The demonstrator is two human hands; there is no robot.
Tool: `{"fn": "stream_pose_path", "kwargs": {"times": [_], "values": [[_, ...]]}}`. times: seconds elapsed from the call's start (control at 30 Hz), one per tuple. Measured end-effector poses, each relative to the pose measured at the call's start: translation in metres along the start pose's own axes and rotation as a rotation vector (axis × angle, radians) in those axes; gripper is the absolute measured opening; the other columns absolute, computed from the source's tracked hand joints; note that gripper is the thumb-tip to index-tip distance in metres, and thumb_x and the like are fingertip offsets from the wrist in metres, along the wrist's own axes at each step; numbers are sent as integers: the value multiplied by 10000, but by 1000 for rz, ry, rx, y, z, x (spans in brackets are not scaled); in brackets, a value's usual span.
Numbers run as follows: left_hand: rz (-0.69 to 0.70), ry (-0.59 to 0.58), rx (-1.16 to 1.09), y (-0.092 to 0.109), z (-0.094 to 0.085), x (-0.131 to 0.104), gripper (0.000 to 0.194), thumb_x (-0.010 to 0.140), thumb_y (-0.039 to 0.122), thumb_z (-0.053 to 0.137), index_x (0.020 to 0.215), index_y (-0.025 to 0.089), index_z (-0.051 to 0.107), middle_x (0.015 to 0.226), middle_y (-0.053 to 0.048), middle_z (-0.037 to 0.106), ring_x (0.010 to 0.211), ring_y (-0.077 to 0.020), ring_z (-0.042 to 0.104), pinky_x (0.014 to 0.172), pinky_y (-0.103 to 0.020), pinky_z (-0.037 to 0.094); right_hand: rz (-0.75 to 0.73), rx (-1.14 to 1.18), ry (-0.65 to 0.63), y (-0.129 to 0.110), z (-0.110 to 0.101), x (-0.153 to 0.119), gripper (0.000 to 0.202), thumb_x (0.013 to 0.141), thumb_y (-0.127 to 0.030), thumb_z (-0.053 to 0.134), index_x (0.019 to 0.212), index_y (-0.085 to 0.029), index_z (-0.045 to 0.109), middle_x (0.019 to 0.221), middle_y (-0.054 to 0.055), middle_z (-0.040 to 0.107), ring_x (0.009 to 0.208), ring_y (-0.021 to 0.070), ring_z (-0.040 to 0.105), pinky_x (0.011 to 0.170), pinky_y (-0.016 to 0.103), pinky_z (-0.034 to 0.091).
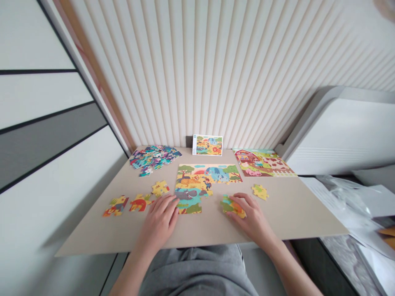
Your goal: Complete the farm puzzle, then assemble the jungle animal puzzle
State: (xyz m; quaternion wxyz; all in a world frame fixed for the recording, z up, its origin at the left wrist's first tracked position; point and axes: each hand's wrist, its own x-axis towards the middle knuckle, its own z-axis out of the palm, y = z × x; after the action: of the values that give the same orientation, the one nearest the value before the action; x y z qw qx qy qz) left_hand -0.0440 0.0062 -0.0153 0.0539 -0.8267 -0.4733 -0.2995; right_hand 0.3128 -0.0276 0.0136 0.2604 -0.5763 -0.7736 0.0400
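A partly joined jigsaw puzzle (188,181) with a hippo, an elephant and trees lies mid-table, its lower right corner open. My right hand (249,211) grips a green and orange puzzle piece (227,205) just right of that gap, thumb at its near edge. My left hand (162,213) rests with fingers stretched out, fingertips at the puzzle's lower left edge. Left of it lie a red-maned piece (138,204), a piece with a lion (116,205) and a yellow piece (160,188). Another yellow-green piece (260,191) lies beyond my right hand.
A picture card (207,145) stands against the ribbed wall. A pile of purple and teal pieces (154,158) sits at the back left, a finished farm puzzle (262,163) at the back right. The table's (197,234) front edge is close to my lap.
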Motion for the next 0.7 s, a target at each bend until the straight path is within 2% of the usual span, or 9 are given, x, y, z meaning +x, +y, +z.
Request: {"fn": "stream_pose_path", "kwargs": {"times": [0.1, 0.2, 0.47, 0.7], "values": [[-22, -7, 5, 1, -2, -1, 289, 1015, 231, 527, 1261, 212, 676, 1309, -115, 681, 1291, -307, 600, 1110, -515, 492, -45, 42, -67, -31, 19, 15, 418, 960, -433, 688, 1362, -321, 653, 1351, 94, 625, 1228, 294, 625, 1057, 473, 531], [-29, -21, 6, 1, -4, -2, 286, 1016, 233, 524, 1252, 217, 684, 1311, -116, 680, 1288, -309, 605, 1101, -516, 506, -72, 70, -103, -46, 32, 26, 427, 937, -413, 726, 1353, -334, 670, 1340, 89, 631, 1230, 296, 616, 1057, 479, 527], [-49, -57, -10, 3, -4, -1, 288, 1021, 237, 516, 1254, 216, 683, 1321, -113, 672, 1270, -301, 618, 1102, -512, 520, -38, 67, -156, -49, 36, 35, 309, 955, -415, 699, 1255, -354, 745, 1339, 90, 621, 1228, 291, 612, 1066, 470, 512], [-51, -69, -14, 2, -3, -2, 305, 1025, 241, 514, 1285, 219, 671, 1320, -121, 672, 1256, -298, 625, 1095, -518, 524, -78, 10, -171, -58, 33, 38, 332, 984, -382, 653, 1305, -317, 705, 1371, 104, 613, 1301, 292, 574, 1104, 484, 474]]}}
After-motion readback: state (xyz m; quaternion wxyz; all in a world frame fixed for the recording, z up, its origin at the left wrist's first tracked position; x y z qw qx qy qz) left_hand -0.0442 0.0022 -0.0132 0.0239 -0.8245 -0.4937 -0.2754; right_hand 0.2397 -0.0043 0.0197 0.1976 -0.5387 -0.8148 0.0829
